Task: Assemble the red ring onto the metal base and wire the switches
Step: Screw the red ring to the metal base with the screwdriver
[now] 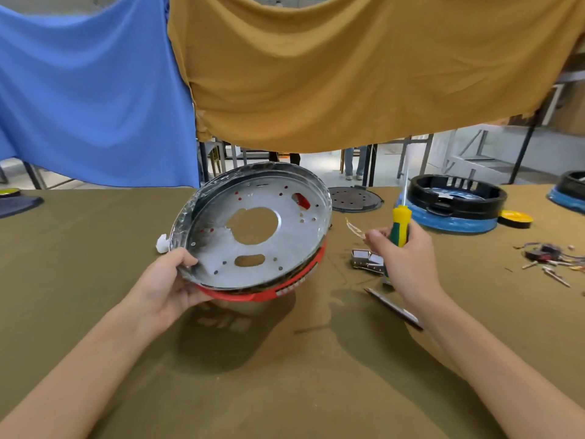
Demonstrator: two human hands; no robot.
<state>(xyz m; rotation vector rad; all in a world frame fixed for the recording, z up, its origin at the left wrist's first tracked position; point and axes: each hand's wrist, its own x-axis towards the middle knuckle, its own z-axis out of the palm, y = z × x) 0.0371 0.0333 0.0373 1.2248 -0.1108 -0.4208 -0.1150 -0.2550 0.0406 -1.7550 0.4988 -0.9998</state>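
Left hand holds the metal base with the red ring under it; right hand grips a screwdriver.

The left grip pinches the base rim, thumb inside, and lifts it tilted above the tabletop. The right grip is clenched around the yellow-green handle, shaft up. Small metal brackets lie just beside that hand; farther right is a pile of what seems to be wires and terminals, blurred.

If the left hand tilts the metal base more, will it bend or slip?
The metal base looks like stiff pressed sheet, so probably no bending. The left hand grips only one rim edge, and the clear film there may be slippery. The red ring underneath might shift.
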